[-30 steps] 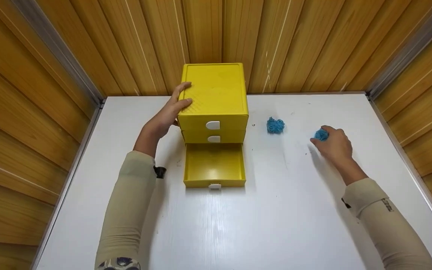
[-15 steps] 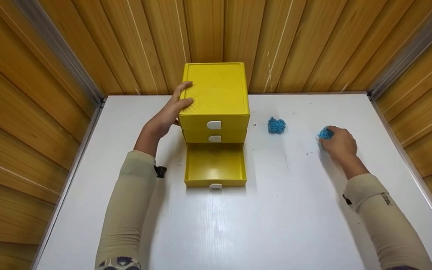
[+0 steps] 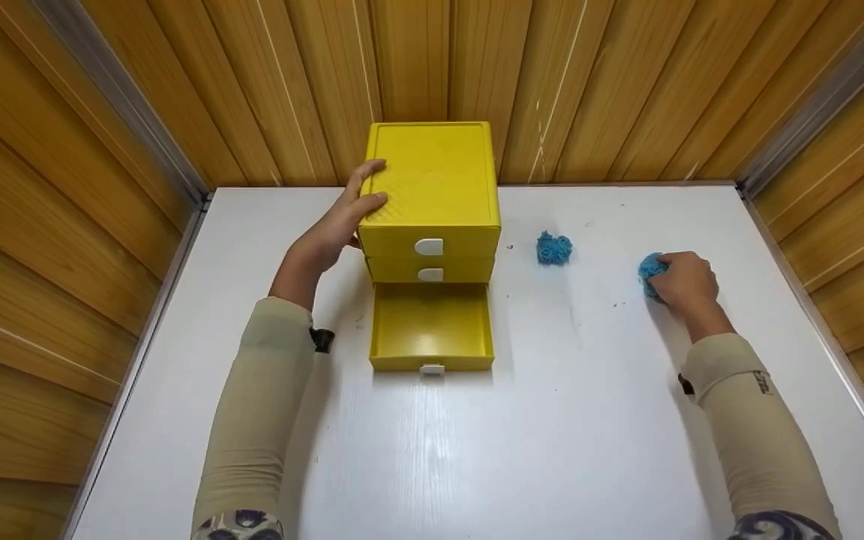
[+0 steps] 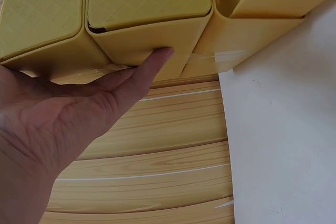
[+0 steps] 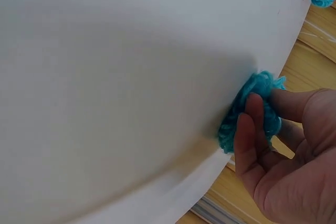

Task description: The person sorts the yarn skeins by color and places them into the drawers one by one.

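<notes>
We saw the fingers [image 5: 244,135] of the right hand [image 3: 688,282] pinching a blue yarn bundle [image 3: 649,271] at or just above the tabletop [image 3: 552,435]; its loose loops, we judged, could slip or snag. The left hand [image 3: 336,229] lay, fingers extended, against the yellow drawer unit [image 3: 436,176], where hard pushing might have skewed it. The right wrist view bared fingertips [image 5: 254,100] that the head view hid.

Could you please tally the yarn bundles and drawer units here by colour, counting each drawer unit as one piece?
Blue: 2 (the held yarn bundle in the right hand, and the loose yarn bundle)
Yellow: 1 (the drawer unit, touched by the left hand)
Total: 3
</notes>
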`<control>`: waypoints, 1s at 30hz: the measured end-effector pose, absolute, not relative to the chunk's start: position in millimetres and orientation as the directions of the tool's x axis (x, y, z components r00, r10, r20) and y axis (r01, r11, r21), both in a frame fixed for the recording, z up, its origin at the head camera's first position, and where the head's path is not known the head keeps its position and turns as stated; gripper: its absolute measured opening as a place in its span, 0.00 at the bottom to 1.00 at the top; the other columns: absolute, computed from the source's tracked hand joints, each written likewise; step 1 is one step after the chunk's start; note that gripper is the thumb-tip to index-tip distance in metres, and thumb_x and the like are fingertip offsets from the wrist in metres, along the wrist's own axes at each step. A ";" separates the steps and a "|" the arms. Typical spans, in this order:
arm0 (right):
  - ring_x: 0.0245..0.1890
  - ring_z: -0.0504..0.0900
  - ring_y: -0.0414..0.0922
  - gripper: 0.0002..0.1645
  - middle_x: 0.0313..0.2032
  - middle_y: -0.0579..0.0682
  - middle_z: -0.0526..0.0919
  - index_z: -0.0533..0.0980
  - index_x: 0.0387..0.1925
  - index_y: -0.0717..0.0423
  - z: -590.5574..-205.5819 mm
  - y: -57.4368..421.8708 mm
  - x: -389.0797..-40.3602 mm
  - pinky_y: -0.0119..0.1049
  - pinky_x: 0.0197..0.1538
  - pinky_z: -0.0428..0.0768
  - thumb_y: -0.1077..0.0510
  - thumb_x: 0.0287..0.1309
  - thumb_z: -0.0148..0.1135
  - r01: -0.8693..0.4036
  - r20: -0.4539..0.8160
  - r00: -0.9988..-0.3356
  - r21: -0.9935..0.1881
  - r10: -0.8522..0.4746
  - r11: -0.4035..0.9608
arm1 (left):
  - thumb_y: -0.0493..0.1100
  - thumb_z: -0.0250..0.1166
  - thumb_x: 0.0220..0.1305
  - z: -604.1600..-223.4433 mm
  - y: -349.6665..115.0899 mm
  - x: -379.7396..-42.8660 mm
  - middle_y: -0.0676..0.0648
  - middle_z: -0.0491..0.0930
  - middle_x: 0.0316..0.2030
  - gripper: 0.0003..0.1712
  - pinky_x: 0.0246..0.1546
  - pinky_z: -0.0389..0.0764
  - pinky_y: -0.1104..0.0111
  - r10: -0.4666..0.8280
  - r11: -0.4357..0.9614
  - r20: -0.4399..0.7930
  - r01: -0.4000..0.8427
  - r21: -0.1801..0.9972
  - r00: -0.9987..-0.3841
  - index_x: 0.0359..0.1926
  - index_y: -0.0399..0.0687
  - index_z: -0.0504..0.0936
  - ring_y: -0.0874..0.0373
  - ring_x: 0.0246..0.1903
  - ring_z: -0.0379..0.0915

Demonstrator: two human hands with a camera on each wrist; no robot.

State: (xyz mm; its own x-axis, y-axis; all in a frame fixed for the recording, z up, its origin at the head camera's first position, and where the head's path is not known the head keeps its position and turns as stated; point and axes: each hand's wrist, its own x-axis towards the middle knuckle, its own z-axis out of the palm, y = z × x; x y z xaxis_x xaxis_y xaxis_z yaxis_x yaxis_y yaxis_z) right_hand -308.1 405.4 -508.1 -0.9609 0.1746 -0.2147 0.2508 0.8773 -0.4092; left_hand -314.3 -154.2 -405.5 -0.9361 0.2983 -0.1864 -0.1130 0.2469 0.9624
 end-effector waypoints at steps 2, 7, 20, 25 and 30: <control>0.67 0.74 0.74 0.34 0.71 0.75 0.71 0.70 0.74 0.68 -508.0 408.0 -310.4 0.67 0.65 0.76 0.57 0.71 0.57 0.277 -0.232 -0.953 -0.416 0.193 0.866 | 0.63 0.50 0.78 -405.3 -153.5 -314.5 0.49 0.36 0.85 0.35 0.51 0.78 0.52 0.300 0.249 -0.183 -0.108 0.962 -0.936 0.79 0.88 0.48 0.43 0.63 0.76; 0.68 0.73 0.73 0.33 0.73 0.74 0.71 0.69 0.75 0.66 -506.4 411.8 -314.4 0.65 0.66 0.76 0.57 0.73 0.57 0.316 -0.265 -0.940 -0.451 0.213 0.835 | 0.63 0.51 0.78 -404.8 -153.9 -314.2 0.49 0.36 0.85 0.35 0.52 0.77 0.53 0.291 0.248 -0.193 -0.121 0.961 -0.937 0.78 0.90 0.48 0.43 0.63 0.76; 0.68 0.75 0.71 0.33 0.73 0.72 0.71 0.68 0.75 0.63 -515.3 399.2 -314.8 0.63 0.67 0.77 0.59 0.72 0.52 0.336 -0.219 -0.941 -0.494 0.259 0.802 | 0.64 0.50 0.77 -402.2 -157.8 -313.6 0.49 0.37 0.86 0.35 0.56 0.77 0.54 0.266 0.270 -0.233 -0.160 0.950 -0.935 0.78 0.93 0.47 0.45 0.64 0.76; 0.60 0.80 0.67 0.32 0.71 0.70 0.74 0.70 0.75 0.61 -519.6 402.8 -310.9 0.47 0.49 0.84 0.60 0.71 0.52 0.342 -0.203 -0.940 -0.522 0.275 0.781 | 0.64 0.50 0.78 -403.8 -155.9 -314.1 0.49 0.37 0.86 0.35 0.55 0.76 0.54 0.266 0.280 -0.244 -0.167 0.945 -0.933 0.78 0.93 0.46 0.46 0.63 0.76; 0.63 0.79 0.66 0.32 0.72 0.70 0.74 0.69 0.75 0.60 -520.4 404.0 -307.4 0.47 0.51 0.84 0.60 0.73 0.54 0.368 -0.217 -0.930 -0.558 0.298 0.743 | 0.64 0.50 0.78 -403.5 -154.1 -314.2 0.50 0.37 0.86 0.34 0.55 0.77 0.54 0.276 0.268 -0.234 -0.159 0.950 -0.932 0.78 0.93 0.47 0.45 0.64 0.76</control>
State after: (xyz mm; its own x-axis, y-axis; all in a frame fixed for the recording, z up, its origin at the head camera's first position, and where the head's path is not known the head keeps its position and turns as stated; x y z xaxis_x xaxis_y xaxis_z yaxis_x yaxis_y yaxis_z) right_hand -307.4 404.0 -520.4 -0.9297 0.2978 -0.2166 0.3682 0.7434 -0.5584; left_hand -314.2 -154.1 -403.5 -0.9323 0.2760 -0.2336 -0.1588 0.2679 0.9503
